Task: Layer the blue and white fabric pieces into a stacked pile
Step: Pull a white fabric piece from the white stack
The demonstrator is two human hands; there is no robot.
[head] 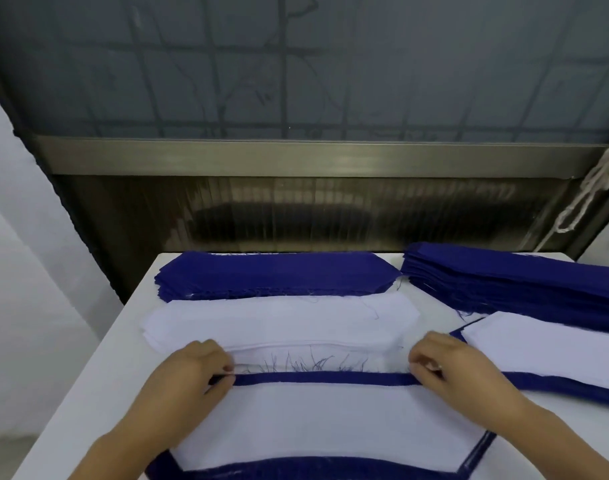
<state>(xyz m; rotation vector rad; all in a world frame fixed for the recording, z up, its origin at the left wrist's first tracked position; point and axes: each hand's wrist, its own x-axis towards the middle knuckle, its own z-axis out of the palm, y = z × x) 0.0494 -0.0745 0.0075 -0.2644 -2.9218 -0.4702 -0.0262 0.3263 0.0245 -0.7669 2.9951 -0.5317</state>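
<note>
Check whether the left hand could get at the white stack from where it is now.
Probably yes. The left hand pinches the blue edge just in front of the white stack, with nothing lying between them; it would have to let go first.

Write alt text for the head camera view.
Two hands, left hand and right hand, pinch the far edge of a white piece on blue fabric on a white table. Beyond lie a white stack and two blue stacks.
</note>
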